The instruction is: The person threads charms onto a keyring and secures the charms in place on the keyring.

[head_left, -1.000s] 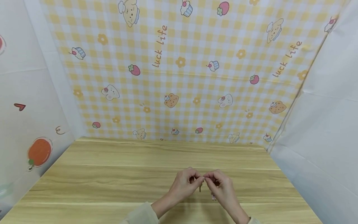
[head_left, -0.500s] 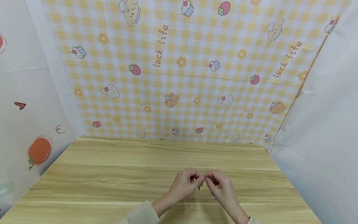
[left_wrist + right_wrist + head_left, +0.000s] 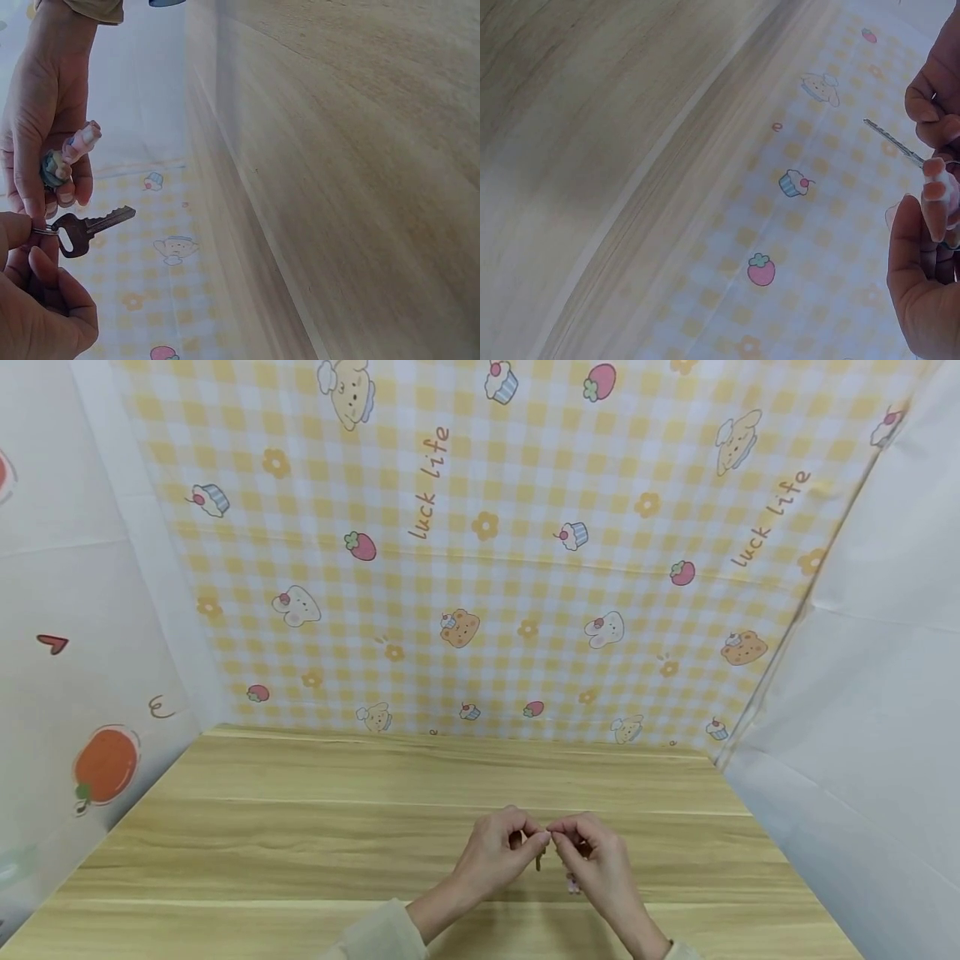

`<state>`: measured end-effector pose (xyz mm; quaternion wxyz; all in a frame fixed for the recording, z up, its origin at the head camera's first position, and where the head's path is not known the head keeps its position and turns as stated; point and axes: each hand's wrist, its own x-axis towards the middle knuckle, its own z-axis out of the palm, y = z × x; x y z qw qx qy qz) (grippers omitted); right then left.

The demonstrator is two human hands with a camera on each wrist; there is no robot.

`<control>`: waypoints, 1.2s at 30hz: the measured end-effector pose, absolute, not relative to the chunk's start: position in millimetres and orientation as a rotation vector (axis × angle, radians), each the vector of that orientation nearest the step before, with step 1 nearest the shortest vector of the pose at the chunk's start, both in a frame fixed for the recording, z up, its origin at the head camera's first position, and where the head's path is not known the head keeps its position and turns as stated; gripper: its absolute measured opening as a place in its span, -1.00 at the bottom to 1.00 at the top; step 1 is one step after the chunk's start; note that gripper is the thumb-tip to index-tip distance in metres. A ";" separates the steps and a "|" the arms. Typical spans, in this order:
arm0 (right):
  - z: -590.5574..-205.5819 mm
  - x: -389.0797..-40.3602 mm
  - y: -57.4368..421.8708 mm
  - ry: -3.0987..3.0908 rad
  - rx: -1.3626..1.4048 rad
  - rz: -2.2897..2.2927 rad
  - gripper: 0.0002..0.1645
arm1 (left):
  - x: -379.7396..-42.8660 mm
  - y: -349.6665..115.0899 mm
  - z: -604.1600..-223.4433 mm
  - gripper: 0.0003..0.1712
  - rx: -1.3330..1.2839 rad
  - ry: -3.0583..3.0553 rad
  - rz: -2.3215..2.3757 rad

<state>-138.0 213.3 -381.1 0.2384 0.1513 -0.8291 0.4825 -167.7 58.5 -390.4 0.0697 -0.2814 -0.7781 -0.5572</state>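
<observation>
In the head view my left hand (image 3: 498, 852) and right hand (image 3: 600, 860) meet fingertip to fingertip above the table. Both pinch at a small metal key ring (image 3: 45, 231), seen in the left wrist view. From it a dark metal key (image 3: 94, 231) sticks out, its toothed blade free; in the head view it hangs below the left fingertips. A small pink and white figurine charm (image 3: 81, 142) with a bluish-green part dangles by the right hand's curled fingers. The fingertips hide part of the ring, and how the charm joins it is unclear.
The wood-grain table (image 3: 300, 843) spreads beneath the hands. Behind it rises a yellow checked cloth (image 3: 510, 577) with cartoon prints. White sheets hang at the left (image 3: 67, 568) and right (image 3: 862, 693) sides.
Both hands stay in nearly the same place, with slight finger movement. The key has shifted a little in its hang, and slightly more of the charm shows under the right hand.
</observation>
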 end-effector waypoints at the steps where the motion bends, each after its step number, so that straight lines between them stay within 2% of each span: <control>1: -384.5 -139.9 215.1 -2.272 0.416 1.328 -0.75 | -167.7 58.6 -390.5 -0.84 -0.846 -2.342 -1.677; 4: -390.4 -144.0 220.3 -2.285 0.433 1.379 -0.78 | -167.8 58.7 -390.8 -0.85 -0.846 -2.341 -1.672; 8: -387.0 -147.1 225.6 -2.374 0.413 1.583 -0.95 | -167.8 57.0 -391.4 -0.81 -0.831 -2.337 -1.678; 13: -376.3 -152.9 231.9 -2.500 0.369 2.015 -0.64 | -168.9 52.2 -391.5 -0.80 -0.828 -2.350 -1.752; 16: -372.4 -156.5 234.6 -2.553 0.435 2.127 -0.55 | -170.5 48.7 -390.2 -0.78 -0.851 -2.369 -1.801; 20: -369.8 -160.6 236.0 -2.672 0.625 1.989 -0.54 | -173.3 43.3 -387.6 -0.79 -0.858 -2.380 -1.856; 25: -368.8 -166.3 233.6 -2.760 0.853 1.613 -0.67 | -178.8 35.0 -387.2 -0.76 -0.781 -2.400 -2.031; 30: -370.8 -171.2 231.3 -2.767 0.888 1.456 -0.78 | -189.0 22.2 -389.6 -0.76 -0.671 -2.475 -2.089; 36: -382.7 -179.6 230.5 -2.804 0.891 1.371 -0.76 | -200.7 3.3 -397.6 -0.84 -0.634 -2.590 -1.991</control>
